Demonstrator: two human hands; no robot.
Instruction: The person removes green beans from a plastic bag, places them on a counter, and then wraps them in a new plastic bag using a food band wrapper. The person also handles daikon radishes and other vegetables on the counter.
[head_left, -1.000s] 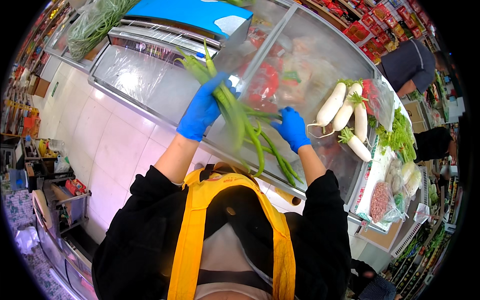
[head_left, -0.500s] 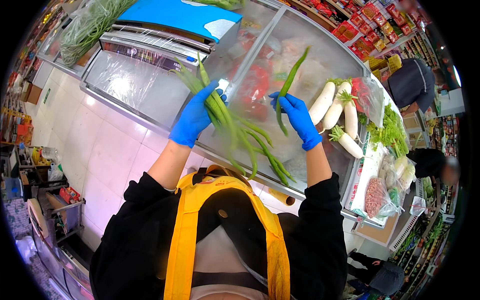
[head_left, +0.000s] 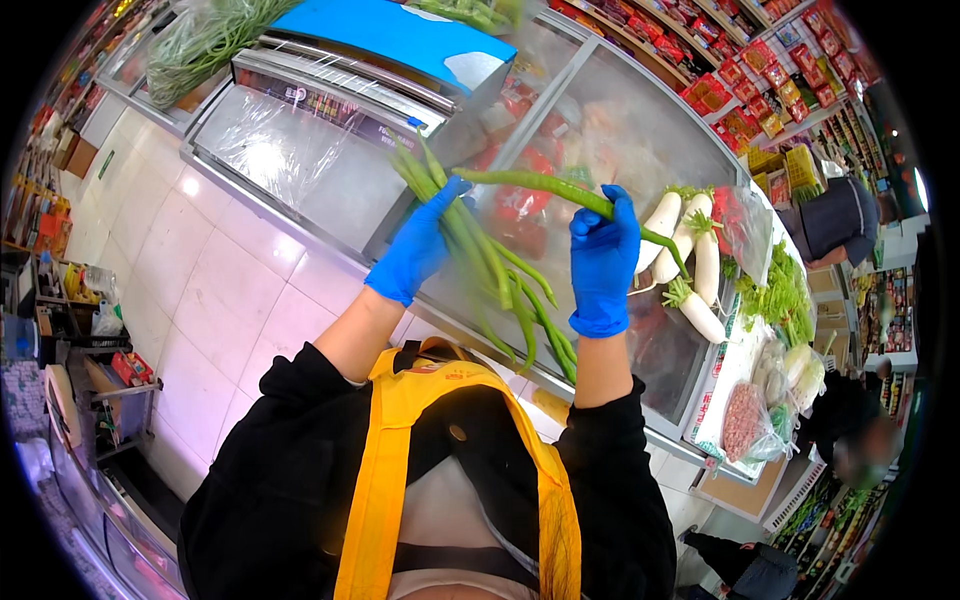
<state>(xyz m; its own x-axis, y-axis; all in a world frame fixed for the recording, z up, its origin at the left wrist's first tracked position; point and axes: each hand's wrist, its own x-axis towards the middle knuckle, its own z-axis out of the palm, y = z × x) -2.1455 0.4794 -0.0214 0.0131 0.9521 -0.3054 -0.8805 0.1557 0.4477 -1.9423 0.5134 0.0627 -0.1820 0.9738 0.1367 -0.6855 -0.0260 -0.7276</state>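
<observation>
While left hand [head_left: 418,250] grips the bean bunch [head_left: 480,250], right hand [head_left: 603,262] has lifted one bean [head_left: 530,185] clear, fingers pinching it; sorting continues above the freezer [head_left: 640,110].

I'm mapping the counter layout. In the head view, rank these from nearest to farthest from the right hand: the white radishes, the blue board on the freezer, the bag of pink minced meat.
1. White radishes: just right of the right hand.
2. Bag of pink minced meat: lower right, on the counter's end.
3. Blue board: upper left, atop the freezer.
</observation>
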